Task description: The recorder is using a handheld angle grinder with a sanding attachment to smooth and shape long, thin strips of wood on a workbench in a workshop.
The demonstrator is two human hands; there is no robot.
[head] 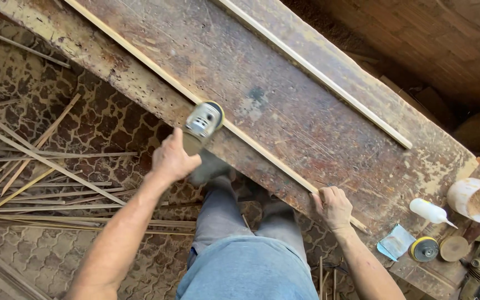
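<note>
Your left hand (171, 159) grips the grinder (203, 123) on the long thin strip (262, 153). Your right hand (333, 206) presses the strip's near end on the worktop (284, 105).

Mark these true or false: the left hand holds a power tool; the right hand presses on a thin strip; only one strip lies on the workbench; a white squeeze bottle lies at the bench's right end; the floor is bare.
1. The left hand holds a grey angle grinder: true.
2. The right hand presses on a thin wooden strip: true.
3. Only one strip lies on the workbench: false, a second strip lies farther back.
4. A white squeeze bottle lies at the right end: true.
5. The floor is bare: false, loose wooden slats are scattered there.
</note>
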